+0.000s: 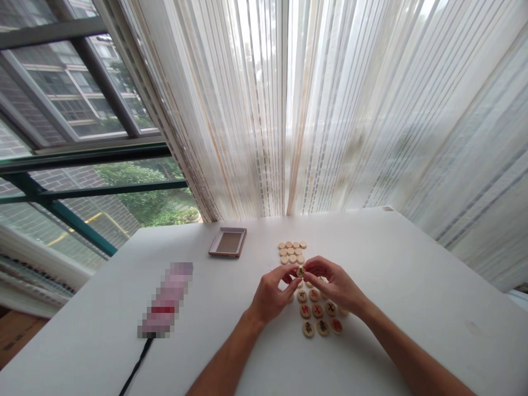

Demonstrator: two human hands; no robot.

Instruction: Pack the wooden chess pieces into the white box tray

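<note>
Between the fingertips of my left hand and my right hand is a round wooden Chinese chess piece, its black character turned toward me. Both hands pinch it just above the table. Below them lie several face-up pieces in rough rows, some with red characters, such as the red piece, others with black ones, such as the black piece. My hands hide part of these rows. Beyond my fingers, several blank-side-up pieces are grouped in short rows.
An open shallow box rests at the back of the white table. Left of my hands lies a blurred pink object with a black cord. String curtains hang along the far edge, beside a window.
</note>
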